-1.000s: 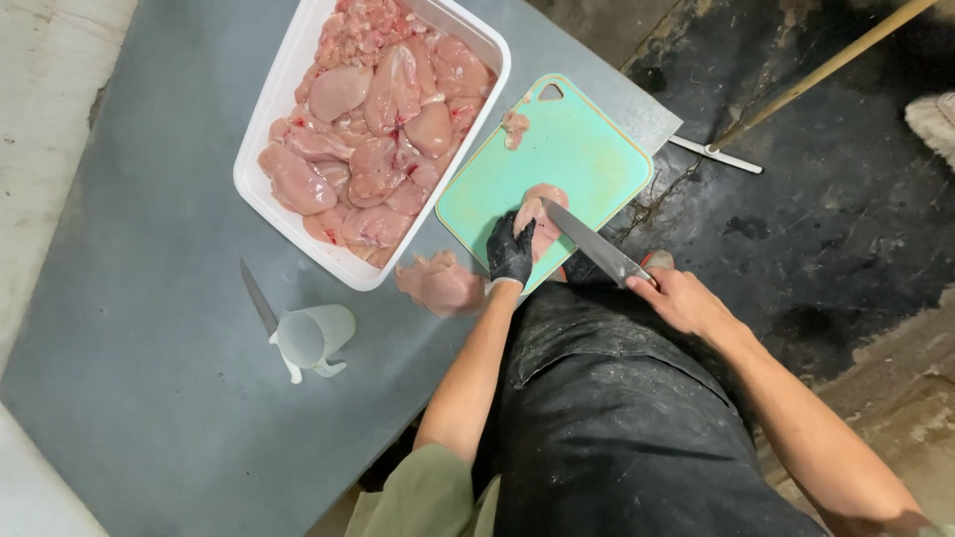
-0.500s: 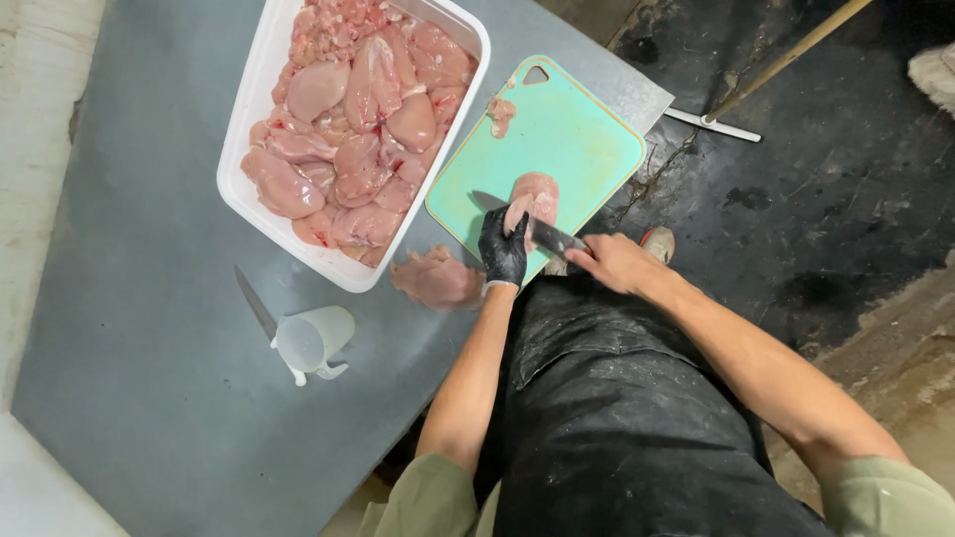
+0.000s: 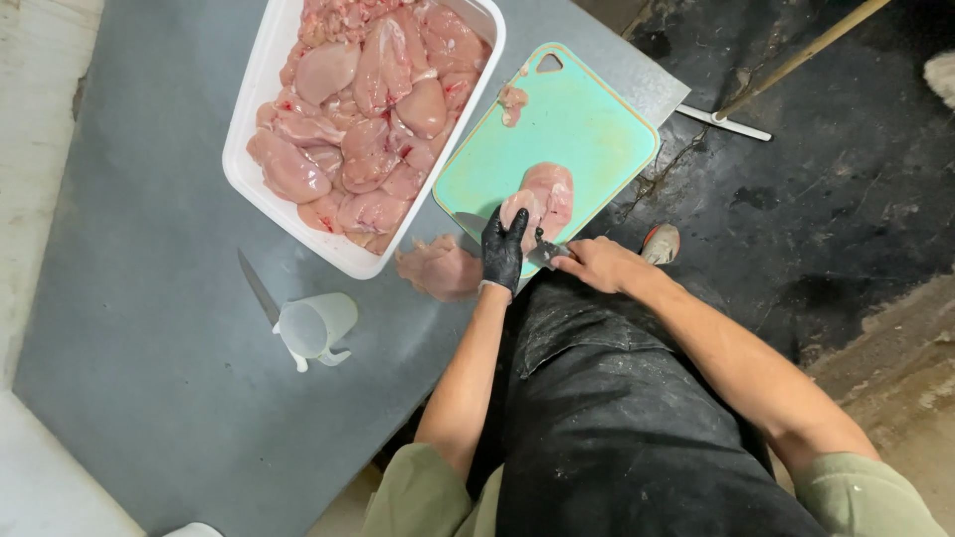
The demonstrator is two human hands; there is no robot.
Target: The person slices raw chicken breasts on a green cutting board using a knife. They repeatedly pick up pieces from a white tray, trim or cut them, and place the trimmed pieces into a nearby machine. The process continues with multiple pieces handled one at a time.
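Far off to the left of my grip lie a spare knife [image 3: 258,288] and a clear plastic jug [image 3: 316,325], with the white tub [image 3: 261,131] of raw chicken beyond them. Just left of my gloved left hand [image 3: 502,251] sits a cut piece [image 3: 441,268], while that hand presses flat, fingers spread, on the chicken breast [image 3: 545,197] atop the green cutting board [image 3: 567,129]. My right hand [image 3: 597,264] is clenched round the knife handle [image 3: 545,254], blade running under my left palm; the slick meat could slide and bring the edge into my glove.
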